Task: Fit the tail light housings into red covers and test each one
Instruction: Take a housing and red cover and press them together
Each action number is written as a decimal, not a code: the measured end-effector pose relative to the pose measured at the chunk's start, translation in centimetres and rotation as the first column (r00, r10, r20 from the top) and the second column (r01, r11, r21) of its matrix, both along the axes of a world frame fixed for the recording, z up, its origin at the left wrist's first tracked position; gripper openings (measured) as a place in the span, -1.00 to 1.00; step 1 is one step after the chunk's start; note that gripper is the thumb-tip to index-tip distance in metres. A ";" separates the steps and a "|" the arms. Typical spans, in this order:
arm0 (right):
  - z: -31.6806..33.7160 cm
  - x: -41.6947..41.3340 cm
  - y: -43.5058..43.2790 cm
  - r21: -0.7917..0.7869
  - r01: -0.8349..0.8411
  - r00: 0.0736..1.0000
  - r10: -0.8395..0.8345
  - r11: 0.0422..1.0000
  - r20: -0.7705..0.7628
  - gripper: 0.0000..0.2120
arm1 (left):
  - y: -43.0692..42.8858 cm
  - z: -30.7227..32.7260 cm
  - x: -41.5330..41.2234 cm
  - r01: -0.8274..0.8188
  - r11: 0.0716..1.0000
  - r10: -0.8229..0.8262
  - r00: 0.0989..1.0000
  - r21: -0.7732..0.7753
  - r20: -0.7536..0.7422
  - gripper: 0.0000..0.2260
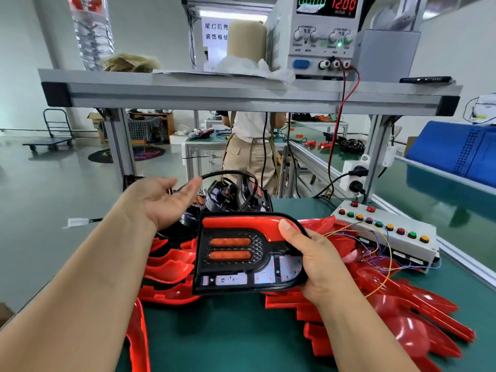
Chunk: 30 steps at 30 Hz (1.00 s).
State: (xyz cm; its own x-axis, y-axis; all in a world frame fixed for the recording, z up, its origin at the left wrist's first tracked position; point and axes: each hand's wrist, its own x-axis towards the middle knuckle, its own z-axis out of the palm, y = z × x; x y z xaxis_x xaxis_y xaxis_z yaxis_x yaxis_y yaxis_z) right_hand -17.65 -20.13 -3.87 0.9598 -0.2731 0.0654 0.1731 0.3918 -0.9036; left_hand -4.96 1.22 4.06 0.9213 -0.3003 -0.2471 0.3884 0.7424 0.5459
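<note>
My right hand (319,264) grips the right edge of a black tail light housing (241,253), held face up above the green bench. The housing has a red strip along its top, two orange bars and a lit circuit board with small red LEDs. My left hand (161,200) hovers open, palm up, to the upper left of the housing, holding nothing. Just past it lies a heap of black housings (233,197) with a looping black cable. Red covers (169,269) lie stacked on the left, and more red covers (402,312) on the right.
A white test box with coloured buttons (386,234) and thin loose wires sits at right. On the aluminium shelf (241,95) stands a power supply (322,33) reading 12.00. A person (252,146) stands beyond the bench. A blue bin (456,154) is far right.
</note>
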 end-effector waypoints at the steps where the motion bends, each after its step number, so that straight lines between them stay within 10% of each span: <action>1: 0.0 0.0 0.0 0.011 0.004 1.000 -0.004 1.000 -0.008 -0.65 | -0.4 -0.3 -0.7 0.026 0.999 -0.025 0.999 0.045 -0.020 -0.62; 5: 0.1 0.0 -0.3 0.013 0.020 1.000 -0.020 1.000 -0.019 -0.57 | -0.9 -0.4 -2.9 0.003 0.949 -0.010 1.000 0.316 0.020 -0.77; 10: 0.1 0.1 -0.4 0.020 0.001 1.000 -0.001 1.000 -0.003 -0.55 | -0.7 -1.8 -6.5 -0.115 0.567 -0.258 0.916 0.816 0.308 -0.70; 14: -0.1 0.0 0.6 -0.025 -0.017 1.000 0.017 1.000 0.021 -0.59 | -2.3 -4.3 -8.4 -0.049 0.739 -0.283 0.882 0.672 0.376 -0.71; 30: -0.3 -0.1 0.6 -0.004 -0.161 0.987 0.160 0.987 -0.006 -0.59 | -1.4 -7.1 -8.6 -0.144 0.870 -0.114 0.872 0.472 0.475 -0.88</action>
